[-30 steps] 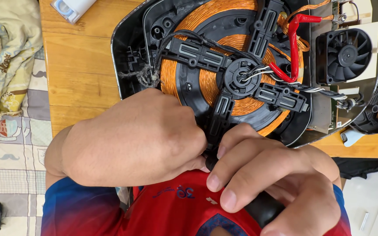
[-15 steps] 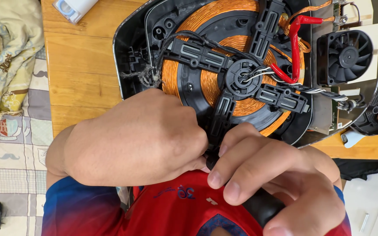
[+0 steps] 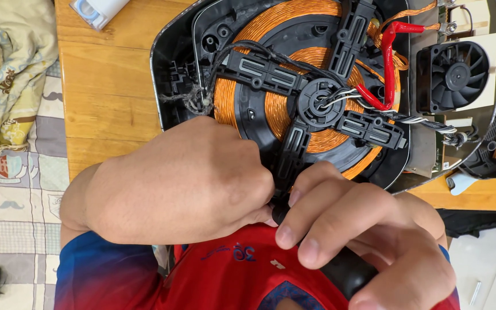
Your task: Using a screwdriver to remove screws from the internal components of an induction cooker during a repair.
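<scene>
Patterned quilt (image 3: 7,86), far left, beside the wooden bench (image 3: 104,86). Left hand (image 3: 173,183): fingers curled shut against the near rim of the opened cooker base (image 3: 170,86). Copper coil (image 3: 294,103): directly beyond both hands. Right hand (image 3: 368,229): fingers pinching a black tool handle (image 3: 345,270), axis pointing toward the coil's near arm. Cooling fan (image 3: 454,74), far right.

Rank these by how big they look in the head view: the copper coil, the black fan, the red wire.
1. copper coil
2. black fan
3. red wire, thin but about as long as the fan is wide
</scene>
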